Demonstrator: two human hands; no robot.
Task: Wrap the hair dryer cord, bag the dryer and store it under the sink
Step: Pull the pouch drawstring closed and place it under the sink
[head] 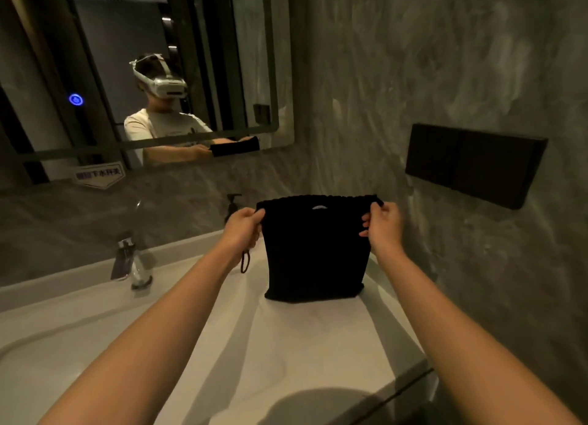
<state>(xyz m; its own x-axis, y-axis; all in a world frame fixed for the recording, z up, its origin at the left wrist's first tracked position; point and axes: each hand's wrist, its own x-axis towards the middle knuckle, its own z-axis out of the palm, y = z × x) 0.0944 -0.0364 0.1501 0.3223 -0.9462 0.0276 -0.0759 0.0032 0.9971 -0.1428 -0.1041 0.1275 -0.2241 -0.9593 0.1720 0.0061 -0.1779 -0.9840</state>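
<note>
Black drawstring bag held upright over white counter, bottom edge touching it, left hand and right hand pinching its gathered top corners; looks soft, limp, light; grip at the mouth hem.

The bag is matt black cloth, seemingly ribbed, with a cord of the same dull black; the surface is smooth, pale and faintly glossy; the wall is mottled grey stone-like finish; the tap shiny metal
</note>
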